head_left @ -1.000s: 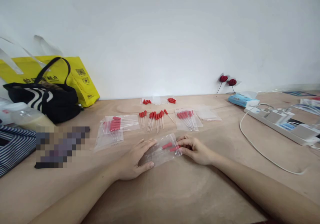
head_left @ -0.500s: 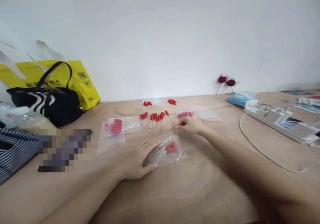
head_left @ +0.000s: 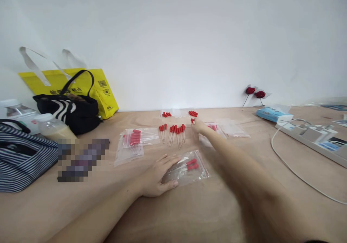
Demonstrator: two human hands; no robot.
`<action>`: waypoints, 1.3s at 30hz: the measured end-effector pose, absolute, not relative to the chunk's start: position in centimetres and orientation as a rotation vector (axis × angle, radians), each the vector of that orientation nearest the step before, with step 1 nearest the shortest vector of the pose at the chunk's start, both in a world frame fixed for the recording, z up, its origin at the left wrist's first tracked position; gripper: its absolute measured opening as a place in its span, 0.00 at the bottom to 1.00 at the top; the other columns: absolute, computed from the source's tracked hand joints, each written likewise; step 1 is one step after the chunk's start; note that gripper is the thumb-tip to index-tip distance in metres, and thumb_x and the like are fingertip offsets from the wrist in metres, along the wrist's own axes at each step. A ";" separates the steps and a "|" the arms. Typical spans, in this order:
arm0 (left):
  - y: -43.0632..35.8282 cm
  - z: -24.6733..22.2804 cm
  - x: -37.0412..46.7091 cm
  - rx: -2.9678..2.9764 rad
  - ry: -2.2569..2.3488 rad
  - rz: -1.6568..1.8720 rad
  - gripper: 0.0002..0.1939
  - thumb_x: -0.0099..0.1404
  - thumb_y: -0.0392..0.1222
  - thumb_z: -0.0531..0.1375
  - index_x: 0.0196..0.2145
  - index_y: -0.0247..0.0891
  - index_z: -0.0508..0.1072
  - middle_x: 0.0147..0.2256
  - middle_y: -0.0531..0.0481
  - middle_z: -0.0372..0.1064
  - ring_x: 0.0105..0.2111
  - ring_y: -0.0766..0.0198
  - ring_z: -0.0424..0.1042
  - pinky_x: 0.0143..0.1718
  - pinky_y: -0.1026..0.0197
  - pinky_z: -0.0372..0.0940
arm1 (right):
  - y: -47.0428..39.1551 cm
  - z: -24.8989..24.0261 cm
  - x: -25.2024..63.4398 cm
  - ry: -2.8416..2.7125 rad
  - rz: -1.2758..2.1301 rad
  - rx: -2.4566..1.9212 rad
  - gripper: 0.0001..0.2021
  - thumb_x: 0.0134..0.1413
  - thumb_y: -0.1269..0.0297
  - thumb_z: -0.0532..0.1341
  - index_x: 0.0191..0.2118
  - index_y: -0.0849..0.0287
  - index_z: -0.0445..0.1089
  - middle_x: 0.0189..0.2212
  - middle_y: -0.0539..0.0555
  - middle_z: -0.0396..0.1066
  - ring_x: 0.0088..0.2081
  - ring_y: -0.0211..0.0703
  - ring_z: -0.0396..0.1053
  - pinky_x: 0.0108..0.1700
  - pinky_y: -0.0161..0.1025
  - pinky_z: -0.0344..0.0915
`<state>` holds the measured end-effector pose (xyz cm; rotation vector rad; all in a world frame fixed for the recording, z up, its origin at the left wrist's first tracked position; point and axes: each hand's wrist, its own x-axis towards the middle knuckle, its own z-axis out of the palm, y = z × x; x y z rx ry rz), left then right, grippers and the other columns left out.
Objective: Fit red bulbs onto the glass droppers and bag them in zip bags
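My left hand point(head_left: 159, 176) lies flat with fingers spread on a clear zip bag point(head_left: 200, 174), pressing its left part to the table. Inside that bag are two droppers with red bulbs point(head_left: 192, 164). Further off, my right hand point(head_left: 199, 126) has its fingertips closed at the red bulb of a single dropper point(head_left: 192, 120); its tube is mostly hidden by the hand. Just left of it, several loose droppers point(head_left: 177, 131) are laid side by side, bulbs away from me. A filled bag point(head_left: 213, 128) is partly covered by my right wrist.
Filled bags of droppers point(head_left: 135, 139) overlap on the left. Flat bags point(head_left: 234, 128) lie right of centre. More red bulbs point(head_left: 193, 113) sit by the wall. A power strip point(head_left: 311, 142) with a white cable and a tissue pack point(head_left: 273, 115) are right; a black bag point(head_left: 78, 116) stands left.
My right hand has moved forward from beside the filled bag to the bulb of the single dropper. My left hand stays on the bag. The view has shifted slightly left.
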<state>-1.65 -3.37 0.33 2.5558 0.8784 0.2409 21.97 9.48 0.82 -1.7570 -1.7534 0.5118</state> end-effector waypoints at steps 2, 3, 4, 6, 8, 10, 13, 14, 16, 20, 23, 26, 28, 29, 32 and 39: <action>-3.3 0.1 -1.7 2.556 0.874 0.232 0.32 0.59 0.51 0.53 0.58 0.43 0.48 0.58 0.47 0.48 0.58 0.52 0.45 0.57 0.44 0.44 | 7.5 1.3 23.6 -1.663 0.582 -1.705 0.21 0.54 0.71 0.49 0.54 0.65 0.50 0.27 0.54 0.66 0.27 0.39 0.68 0.30 0.37 0.66; -3.3 0.1 -1.7 2.555 0.876 0.227 0.32 0.59 0.51 0.53 0.58 0.43 0.48 0.58 0.47 0.48 0.58 0.52 0.45 0.57 0.44 0.44 | 6.2 1.3 24.4 -1.631 0.621 -1.673 0.24 0.53 0.72 0.48 0.56 0.65 0.44 0.24 0.50 0.65 0.23 0.38 0.67 0.27 0.37 0.66; -3.3 0.1 -1.7 2.552 0.881 0.221 0.32 0.59 0.51 0.53 0.58 0.43 0.48 0.58 0.47 0.48 0.58 0.52 0.45 0.57 0.45 0.44 | 4.8 1.2 25.1 -1.602 0.654 -1.642 0.27 0.52 0.71 0.48 0.57 0.64 0.39 0.22 0.47 0.64 0.21 0.37 0.66 0.26 0.37 0.66; -3.3 0.2 -1.6 2.541 0.900 0.228 0.31 0.59 0.51 0.53 0.58 0.43 0.48 0.59 0.48 0.45 0.58 0.52 0.44 0.57 0.45 0.45 | 1.7 0.5 26.1 -1.423 0.805 -1.437 0.30 0.49 0.68 0.52 0.56 0.59 0.37 0.22 0.44 0.61 0.20 0.36 0.65 0.24 0.37 0.66; -3.4 0.3 -1.5 2.527 0.915 0.265 0.32 0.59 0.51 0.54 0.58 0.44 0.47 0.61 0.48 0.40 0.58 0.53 0.44 0.57 0.47 0.46 | -1.2 -0.6 26.4 -1.244 0.939 -1.230 0.29 0.44 0.64 0.58 0.52 0.56 0.44 0.23 0.43 0.61 0.20 0.35 0.65 0.25 0.38 0.67; -3.3 0.2 -1.5 2.519 0.920 0.290 0.33 0.58 0.51 0.55 0.58 0.44 0.47 0.61 0.48 0.39 0.58 0.53 0.45 0.56 0.49 0.48 | -3.3 -1.5 26.1 -1.141 0.998 -1.152 0.29 0.41 0.60 0.61 0.49 0.54 0.47 0.22 0.42 0.62 0.21 0.35 0.65 0.26 0.38 0.67; -3.2 0.0 -1.5 2.510 0.947 0.266 0.32 0.58 0.52 0.54 0.58 0.45 0.48 0.59 0.48 0.46 0.58 0.52 0.46 0.56 0.47 0.47 | -5.0 -2.1 25.4 -1.042 1.059 -1.113 0.30 0.38 0.55 0.64 0.46 0.54 0.48 0.22 0.44 0.64 0.21 0.35 0.64 0.26 0.38 0.67; -3.2 -0.2 -1.5 2.505 0.958 0.259 0.32 0.58 0.53 0.54 0.58 0.45 0.49 0.59 0.48 0.47 0.58 0.51 0.46 0.56 0.45 0.47 | -5.3 -2.1 25.2 -1.024 1.083 -1.102 0.31 0.37 0.54 0.64 0.45 0.54 0.48 0.23 0.45 0.65 0.22 0.35 0.65 0.26 0.38 0.67; -3.1 -0.3 -1.6 2.494 0.972 0.266 0.32 0.58 0.54 0.54 0.58 0.45 0.49 0.58 0.48 0.49 0.58 0.49 0.46 0.55 0.44 0.47 | -5.6 -2.0 25.0 -1.006 1.141 -1.076 0.31 0.37 0.52 0.64 0.45 0.53 0.48 0.25 0.46 0.66 0.23 0.36 0.66 0.28 0.39 0.67; -3.1 -0.3 -1.6 2.495 0.973 0.277 0.32 0.58 0.54 0.54 0.57 0.45 0.51 0.58 0.48 0.50 0.57 0.49 0.47 0.55 0.45 0.48 | -6.1 -1.9 24.8 -0.973 1.236 -1.052 0.27 0.39 0.48 0.63 0.42 0.53 0.51 0.24 0.46 0.67 0.25 0.38 0.68 0.33 0.42 0.67; -3.1 -0.2 -1.5 2.504 0.968 0.256 0.32 0.58 0.55 0.54 0.57 0.44 0.51 0.58 0.47 0.49 0.58 0.50 0.46 0.56 0.45 0.48 | -6.2 -2.3 24.7 -0.979 1.236 -1.055 0.24 0.40 0.48 0.62 0.39 0.54 0.53 0.24 0.47 0.67 0.25 0.38 0.69 0.34 0.42 0.67; -3.1 -0.2 -1.5 2.510 0.978 0.240 0.32 0.58 0.54 0.53 0.57 0.43 0.50 0.58 0.47 0.49 0.58 0.50 0.46 0.56 0.45 0.48 | -6.3 -2.8 24.6 -1.103 1.215 -1.082 0.19 0.41 0.49 0.62 0.35 0.56 0.59 0.24 0.48 0.66 0.25 0.37 0.67 0.33 0.40 0.66; -3.1 -0.2 -1.5 2.522 0.963 0.252 0.31 0.59 0.54 0.53 0.57 0.44 0.51 0.58 0.48 0.50 0.57 0.51 0.47 0.56 0.45 0.48 | -6.4 -3.1 24.6 -1.272 1.134 -1.122 0.16 0.42 0.51 0.62 0.33 0.57 0.64 0.24 0.49 0.66 0.25 0.37 0.65 0.31 0.39 0.64; -3.1 -0.1 -1.5 2.531 0.947 0.265 0.31 0.59 0.54 0.53 0.57 0.44 0.51 0.58 0.48 0.50 0.57 0.51 0.48 0.56 0.45 0.47 | -6.3 -3.2 24.7 -1.374 1.062 -1.153 0.15 0.42 0.52 0.62 0.33 0.58 0.66 0.24 0.49 0.66 0.25 0.37 0.65 0.31 0.38 0.63; -3.2 0.0 -1.4 2.540 0.925 0.280 0.31 0.59 0.53 0.53 0.57 0.44 0.51 0.57 0.47 0.50 0.57 0.51 0.48 0.56 0.45 0.46 | -6.2 -3.3 25.0 -1.655 0.864 -1.229 0.10 0.43 0.57 0.62 0.32 0.55 0.72 0.25 0.50 0.66 0.28 0.39 0.63 0.32 0.38 0.62; -3.2 0.0 -1.4 2.544 0.919 0.264 0.31 0.59 0.53 0.53 0.57 0.43 0.50 0.57 0.46 0.50 0.57 0.52 0.48 0.57 0.45 0.44 | -6.3 -2.8 24.6 -1.651 1.159 -1.100 0.14 0.46 0.57 0.60 0.39 0.57 0.70 0.28 0.52 0.71 0.32 0.43 0.68 0.35 0.42 0.64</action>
